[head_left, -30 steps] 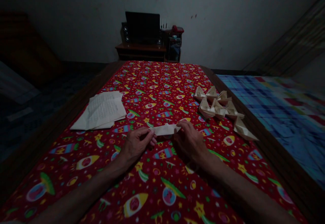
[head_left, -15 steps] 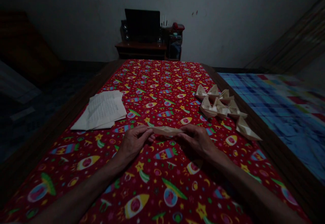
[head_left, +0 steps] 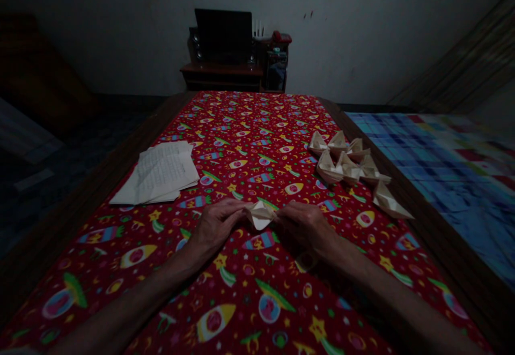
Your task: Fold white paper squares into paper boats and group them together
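Observation:
Between my two hands is a small folded paper boat (head_left: 260, 216), pale, with a raised peak in its middle. My left hand (head_left: 217, 223) pinches its left end with fingers pressed together. At the opposite end, my right hand (head_left: 308, 223) pinches the paper in the same way. Both hands are low over the red patterned cloth (head_left: 249, 269). To the right, several finished-looking folded paper boats (head_left: 349, 168) stand grouped in rows. On the left lies a stack of written paper sheets (head_left: 159, 175), slightly fanned.
The cloth covers a long dark wooden surface (head_left: 374, 151). Beyond its far end stand a small desk (head_left: 225, 71) with a black monitor (head_left: 223, 33) and speakers. A blue plaid sheet (head_left: 422, 156) spreads out at the right, lower than the wooden edge.
The paper between my hands has gone from a long flat strip to a shorter, opened shape with a peak. My hands have moved closer together.

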A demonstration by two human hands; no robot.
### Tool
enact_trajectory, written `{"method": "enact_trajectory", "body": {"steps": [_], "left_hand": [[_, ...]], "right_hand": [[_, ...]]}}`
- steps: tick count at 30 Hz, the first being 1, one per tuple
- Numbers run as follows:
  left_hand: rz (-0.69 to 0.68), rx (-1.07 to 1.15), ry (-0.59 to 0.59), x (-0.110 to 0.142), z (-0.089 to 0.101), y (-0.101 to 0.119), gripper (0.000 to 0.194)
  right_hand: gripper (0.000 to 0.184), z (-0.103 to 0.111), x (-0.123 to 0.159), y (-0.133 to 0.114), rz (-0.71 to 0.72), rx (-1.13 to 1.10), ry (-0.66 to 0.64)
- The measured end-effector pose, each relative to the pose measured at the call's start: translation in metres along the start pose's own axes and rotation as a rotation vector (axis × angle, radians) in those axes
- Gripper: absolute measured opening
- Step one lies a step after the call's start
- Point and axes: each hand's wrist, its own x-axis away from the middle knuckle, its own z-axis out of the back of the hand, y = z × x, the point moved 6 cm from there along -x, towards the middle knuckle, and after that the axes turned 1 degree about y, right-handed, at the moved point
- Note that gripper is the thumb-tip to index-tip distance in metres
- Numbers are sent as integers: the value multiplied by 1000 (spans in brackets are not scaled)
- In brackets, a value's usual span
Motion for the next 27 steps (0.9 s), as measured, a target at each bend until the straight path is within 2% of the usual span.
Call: {"method": "enact_trajectory", "body": {"steps": [5,8,13,19,24,27], "left_hand": [[267,272,-84,5,-13,-10,31],[325,365,-140,7,-19,-8,33],[350,429,-126,8,-20,-5,39],[284,323,-91,11,-18,-8,36],[273,276,-71,11,-17,-6,39],[277,246,-19,11,-16,-4,41]], "right_hand": [[22,3,0,-5,37,50,60],[21,5,1,-10,75,157,76],[22,3,2,-15,89,258,74],[16,-2,4,-13,68,64,133],[18,-6,5,-20,74,54,70],[18,-7,5,-23,53,-3,124]]}}
